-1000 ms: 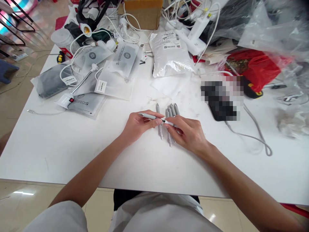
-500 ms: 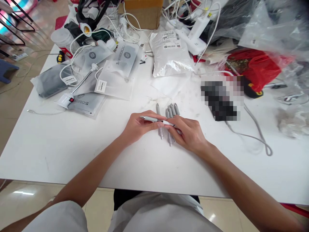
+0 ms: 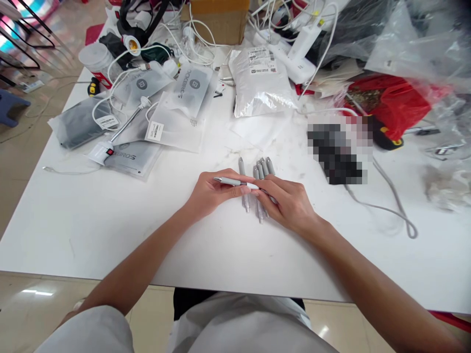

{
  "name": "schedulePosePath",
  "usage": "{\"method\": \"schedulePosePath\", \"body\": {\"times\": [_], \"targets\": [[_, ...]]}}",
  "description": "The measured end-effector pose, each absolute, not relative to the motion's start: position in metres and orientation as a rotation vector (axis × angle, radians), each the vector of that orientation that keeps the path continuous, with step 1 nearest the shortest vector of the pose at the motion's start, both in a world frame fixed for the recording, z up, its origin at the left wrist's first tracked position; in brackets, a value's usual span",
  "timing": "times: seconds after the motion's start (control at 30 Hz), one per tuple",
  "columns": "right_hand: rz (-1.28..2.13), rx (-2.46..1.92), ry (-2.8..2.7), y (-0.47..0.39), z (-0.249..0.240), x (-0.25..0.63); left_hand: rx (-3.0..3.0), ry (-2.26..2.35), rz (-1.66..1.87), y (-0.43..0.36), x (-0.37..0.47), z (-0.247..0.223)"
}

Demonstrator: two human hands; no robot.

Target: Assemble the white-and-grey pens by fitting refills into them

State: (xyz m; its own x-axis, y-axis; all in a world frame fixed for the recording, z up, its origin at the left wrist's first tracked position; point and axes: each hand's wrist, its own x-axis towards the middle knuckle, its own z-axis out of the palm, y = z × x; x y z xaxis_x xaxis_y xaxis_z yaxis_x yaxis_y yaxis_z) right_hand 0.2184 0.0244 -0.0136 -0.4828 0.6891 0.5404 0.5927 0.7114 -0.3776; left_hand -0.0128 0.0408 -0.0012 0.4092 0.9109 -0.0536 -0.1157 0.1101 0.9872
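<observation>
Both hands hold one grey and white pen (image 3: 230, 181) between them, level above the table and pointing left. My left hand (image 3: 213, 191) is closed around its grey grip end, with the metal tip showing past the fingers. My right hand (image 3: 287, 201) pinches the white end, and its fingers hide the rear of the pen. Behind and below the hands several grey pens (image 3: 261, 166) lie side by side, partly covered by my right hand. A single grey pen (image 3: 241, 165) lies just left of that group, partly behind the held pen.
Frosted pouches (image 3: 180, 127) and a white lamp holder (image 3: 101, 153) lie at the left on the white table (image 3: 154, 245). A plastic parcel (image 3: 263, 88) and a cardboard box (image 3: 219, 22) stand at the back. To the right are a pixelated dark object (image 3: 334, 152), a grey cord (image 3: 386, 208) and a red bag (image 3: 397, 105).
The right fingers have slid slightly left along the pen and cover more of its white end. The left hand keeps its hold, and the other pens lie as before.
</observation>
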Motion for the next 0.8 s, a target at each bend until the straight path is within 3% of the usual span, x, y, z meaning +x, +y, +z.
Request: {"method": "schedulePosePath", "body": {"times": [0.8], "targets": [[0.226,-1.004,-2.218,0.022,-0.0185,0.218,1.186,0.849,0.89,0.0405,-0.0143,-0.0038]]}}
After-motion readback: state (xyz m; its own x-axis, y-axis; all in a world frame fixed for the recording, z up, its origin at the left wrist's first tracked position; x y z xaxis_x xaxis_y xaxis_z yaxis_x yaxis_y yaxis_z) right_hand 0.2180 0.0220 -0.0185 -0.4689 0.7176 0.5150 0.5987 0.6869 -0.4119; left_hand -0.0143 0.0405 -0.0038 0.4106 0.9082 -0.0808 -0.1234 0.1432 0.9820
